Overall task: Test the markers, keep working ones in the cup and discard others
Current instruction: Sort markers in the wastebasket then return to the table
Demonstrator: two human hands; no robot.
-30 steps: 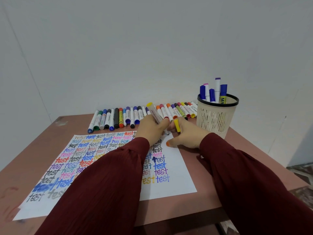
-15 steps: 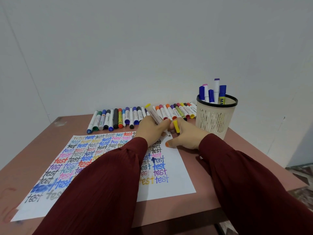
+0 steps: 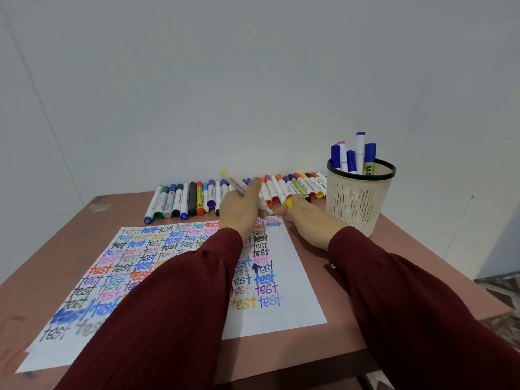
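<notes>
The left hand (image 3: 239, 213) is covering the middle of the marker (image 3: 235, 182) it is gripping; the tip, between both hands, is showing only as a blur. The right hand (image 3: 306, 223) is hiding most of the yellow cap (image 3: 289, 203). Behind the left hand, part of the row (image 3: 180, 198) is lying hidden. The left sleeve (image 3: 174, 305) is masking the paper's (image 3: 295, 291) central words. Right of the right hand, the cup (image 3: 357, 204) wall is concealing its contents' lower parts.

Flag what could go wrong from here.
1. The left hand holds the uncapped yellow marker close to the row of markers; a slip could scatter them.
2. The right hand, pinching the yellow cap, sits near the mesh cup and might tip it.
3. Yellow ink may read faintly on the crowded paper.
</notes>
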